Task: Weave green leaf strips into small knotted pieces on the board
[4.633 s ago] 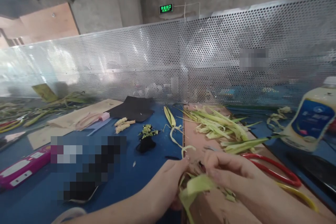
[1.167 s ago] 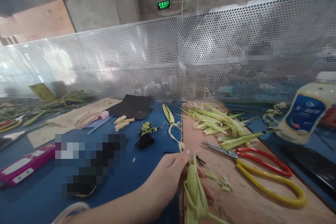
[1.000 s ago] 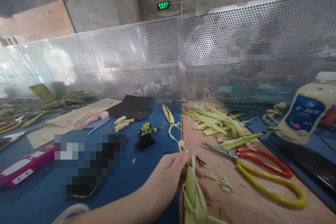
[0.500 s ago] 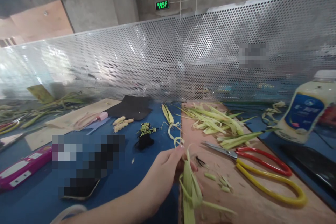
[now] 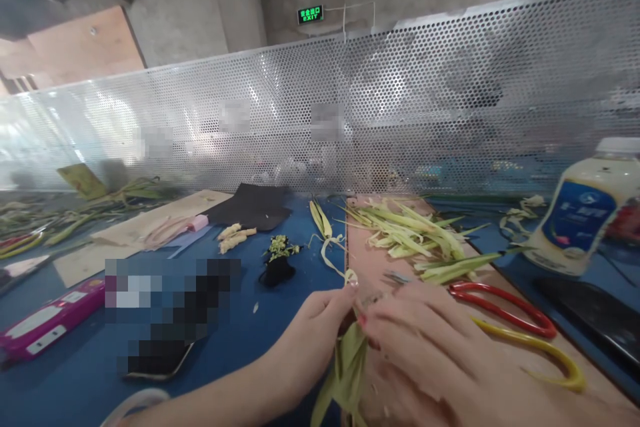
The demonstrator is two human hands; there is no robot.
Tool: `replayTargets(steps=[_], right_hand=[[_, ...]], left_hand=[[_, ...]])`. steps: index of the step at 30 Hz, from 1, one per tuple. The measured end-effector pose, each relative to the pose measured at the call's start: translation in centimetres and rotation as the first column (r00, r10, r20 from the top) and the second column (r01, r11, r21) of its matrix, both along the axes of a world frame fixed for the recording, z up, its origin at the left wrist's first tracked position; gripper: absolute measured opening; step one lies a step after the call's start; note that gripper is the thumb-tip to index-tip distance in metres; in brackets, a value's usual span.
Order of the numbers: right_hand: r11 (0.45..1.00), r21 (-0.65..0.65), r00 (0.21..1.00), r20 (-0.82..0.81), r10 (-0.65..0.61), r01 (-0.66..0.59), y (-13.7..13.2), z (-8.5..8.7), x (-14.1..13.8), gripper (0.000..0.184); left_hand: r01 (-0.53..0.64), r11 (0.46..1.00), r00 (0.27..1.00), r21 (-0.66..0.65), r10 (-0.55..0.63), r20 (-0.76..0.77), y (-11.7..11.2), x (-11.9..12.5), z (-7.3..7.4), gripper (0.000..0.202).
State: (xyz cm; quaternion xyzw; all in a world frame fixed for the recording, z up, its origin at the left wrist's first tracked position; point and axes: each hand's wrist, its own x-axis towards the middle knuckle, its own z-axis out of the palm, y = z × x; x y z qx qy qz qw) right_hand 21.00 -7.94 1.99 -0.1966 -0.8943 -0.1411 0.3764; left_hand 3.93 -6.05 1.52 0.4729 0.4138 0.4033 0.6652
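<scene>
My left hand pinches a bundle of pale green corn husk near its gathered top. The husk's wide ends hang down over the edge of a tan board. My right hand is at the same gathered top, its fingers bent in close to my left fingertips and slightly blurred; its thumb is hidden. A thin, curled husk strip trails from beside my left fingertips toward the back. Scissors with one red and one yellow handle lie on the board, partly covered by my right hand.
Loose husk strips are heaped at the back of the board. At right stand a bottle and a dark flat object. Left are a phone, a magenta box and black sheet. A perforated metal screen closes the back.
My right hand has come in from the lower right to the husk top, covering part of the scissors. The hanging husk has swung left; my left hand keeps its pinch.
</scene>
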Motion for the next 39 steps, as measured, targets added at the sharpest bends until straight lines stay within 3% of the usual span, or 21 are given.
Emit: replayTargets(steps=[2, 6, 10, 14, 21, 28, 32, 35, 39], right_hand=[[0.999, -0.009, 0.998, -0.026, -0.053, 0.053, 1.3, 0.1, -0.1, 0.025], [0.998, -0.053, 0.999, -0.016, -0.035, 0.034, 2.5, -1.0, 0.0, 0.018], [0.965, -0.253, 0.997, -0.051, 0.056, -0.068, 2.7, -1.7, 0.5, 0.014], [0.916, -0.398, 0.994, -0.107, 0.019, -0.06, 2.8, -1.6, 0.6, 0.008], [0.902, -0.43, 0.987, -0.152, -0.051, -0.02, 3.6, -1.7, 0.7, 0.006], [0.849, -0.514, 0.955, -0.172, -0.243, 0.123, 4.1, -1.8, 0.8, 0.014], [0.859, -0.486, 0.947, -0.168, -0.275, 0.163, 4.2, -1.2, 0.7, 0.014], [0.874, -0.454, 0.913, -0.259, -0.316, 0.173, 4.1, -1.1, 0.6, 0.007], [0.88, -0.464, 0.87, -0.387, -0.305, 0.103, 3.1, -1.3, 0.5, 0.025]], left_hand=[[-0.001, 1.0, 0.999, -0.026, 0.002, 0.035, 0.0, 0.0, 0.0, 0.035], [0.023, 0.999, 1.0, -0.033, -0.023, -0.014, 0.1, -0.1, -0.1, 0.037], [0.076, 0.997, 0.996, -0.033, -0.077, -0.036, 0.1, 0.0, -0.2, 0.039], [0.131, 0.991, 0.991, 0.0, -0.131, 0.006, 0.1, -0.2, -0.4, 0.032], [0.219, 0.975, 0.976, -0.04, -0.219, -0.003, 0.2, -0.6, -0.9, 0.023], [0.286, 0.958, 0.958, 0.032, -0.284, -0.044, 0.1, -0.4, -0.4, 0.022], [0.308, 0.951, 0.951, -0.021, -0.308, -0.023, 0.3, -0.6, -0.4, 0.019], [0.273, 0.961, 0.962, -0.041, -0.272, 0.03, 0.5, -0.6, -0.7, 0.02], [0.135, 0.991, 0.988, -0.021, -0.133, 0.08, 0.5, -0.4, -0.9, 0.025]])
